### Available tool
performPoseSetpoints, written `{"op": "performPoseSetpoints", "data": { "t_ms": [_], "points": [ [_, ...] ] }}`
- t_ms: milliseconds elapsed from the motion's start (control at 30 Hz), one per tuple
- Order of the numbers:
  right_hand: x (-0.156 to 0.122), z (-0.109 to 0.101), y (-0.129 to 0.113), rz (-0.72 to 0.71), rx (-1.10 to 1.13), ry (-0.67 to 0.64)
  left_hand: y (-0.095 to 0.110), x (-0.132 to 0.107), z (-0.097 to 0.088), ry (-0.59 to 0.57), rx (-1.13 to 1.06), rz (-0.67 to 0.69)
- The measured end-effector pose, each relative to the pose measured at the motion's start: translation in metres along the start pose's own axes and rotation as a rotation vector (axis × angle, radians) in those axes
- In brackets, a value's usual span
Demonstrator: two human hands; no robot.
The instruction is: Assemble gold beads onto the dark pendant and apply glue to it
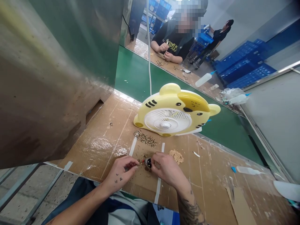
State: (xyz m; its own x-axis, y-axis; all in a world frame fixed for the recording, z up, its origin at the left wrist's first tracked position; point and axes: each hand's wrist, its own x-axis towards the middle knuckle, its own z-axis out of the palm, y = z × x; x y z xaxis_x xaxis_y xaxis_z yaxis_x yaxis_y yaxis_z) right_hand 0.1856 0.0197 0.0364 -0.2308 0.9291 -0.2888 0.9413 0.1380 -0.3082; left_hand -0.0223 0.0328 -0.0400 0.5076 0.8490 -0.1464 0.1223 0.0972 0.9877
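Nearest us, low over the cardboard-covered table (pixel 98 153), our L hand (pixel 120 173) and R hand (pixel 167 165) meet at a small dark piece (pixel 148 162) w/ a red bit at its end. It sits at the R fingertips, on the side facing the L ones. For such fiddly work we'd say: wrists supported, R grip steady, L doing the fine moves, light pressure so nothing pings off, and both tips low, so any drop stays close.

Fingers: R thumb + forefinger look closed on the dark piece. L thumb + forefinger bend into a loop, tips nearly meeting, just beside the red bit; can't tell if sth. tiny is pinched there.

A bit further, approx. betw. two white tape strips (pixel 158 189), lies a pile of metal bits (pixel 145 139); right of the R-hand strip, a pile of tan beads (pixel 176 156). Behind them stands a yellow fan (pixel 197 107) w/ an animal face.

Past that: a green strip (pixel 131 73), then a far table w/ a white bottle (pixel 203 80) and a co-worker's hands (pixel 168 56) over more metal bits. Farthest back, another person (pixel 219 37) nr. blue crates (pixel 243 61).
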Motion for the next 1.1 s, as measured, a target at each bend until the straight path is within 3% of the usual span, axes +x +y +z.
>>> {"op": "performPoseSetpoints", "data": {
  "t_ms": [500,667,800,967,1100],
  "points": [
    [0.001,0.005,0.001,-0.029,-0.028,0.036,0.002,-0.001,0.000,0.011,-0.011,0.009],
    [-0.002,0.008,0.004,-0.036,0.032,0.072,0.001,0.000,0.004,0.003,-0.266,-0.162],
    [-0.009,0.006,0.006,-0.065,0.211,0.184,0.009,0.003,0.010,0.003,-0.553,-0.260],
    [-0.020,0.006,0.002,-0.096,0.422,0.370,0.022,0.007,0.021,-0.005,-0.754,-0.315],
    [-0.026,0.008,-0.005,-0.122,0.500,0.427,0.028,0.006,0.029,-0.045,-0.803,-0.308]
  ]
}}
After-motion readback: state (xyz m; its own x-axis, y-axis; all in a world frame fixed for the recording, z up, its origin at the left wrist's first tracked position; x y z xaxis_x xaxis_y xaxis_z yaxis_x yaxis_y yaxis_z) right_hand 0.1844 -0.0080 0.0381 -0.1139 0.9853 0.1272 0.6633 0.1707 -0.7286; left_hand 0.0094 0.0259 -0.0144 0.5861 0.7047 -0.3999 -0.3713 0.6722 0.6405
